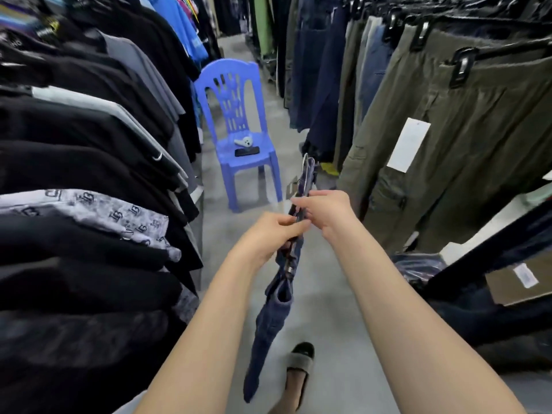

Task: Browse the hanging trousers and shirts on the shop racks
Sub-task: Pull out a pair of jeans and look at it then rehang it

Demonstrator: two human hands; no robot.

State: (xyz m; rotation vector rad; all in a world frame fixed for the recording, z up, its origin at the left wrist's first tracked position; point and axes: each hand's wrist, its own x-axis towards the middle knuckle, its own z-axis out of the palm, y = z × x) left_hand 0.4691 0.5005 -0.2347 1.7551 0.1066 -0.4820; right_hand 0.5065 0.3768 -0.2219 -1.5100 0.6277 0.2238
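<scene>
I hold a pair of dark blue trousers point(270, 321) on a clip hanger in the middle of the aisle, seen edge-on, legs hanging down toward the floor. My left hand point(268, 233) grips the waistband from the left. My right hand point(324, 209) pinches the top of the same waistband from the right, just above the left hand. A rack of black and grey shirts point(89, 162) fills the left side. Olive trousers point(466, 138) with a white tag and navy trousers point(316, 73) hang on the right rack.
A blue plastic chair point(239, 121) stands ahead in the aisle with a dark phone point(247, 151) and a white object point(243, 141) on its seat. My sandalled foot point(298, 366) is on the grey floor below. A cardboard box point(519, 279) sits low right.
</scene>
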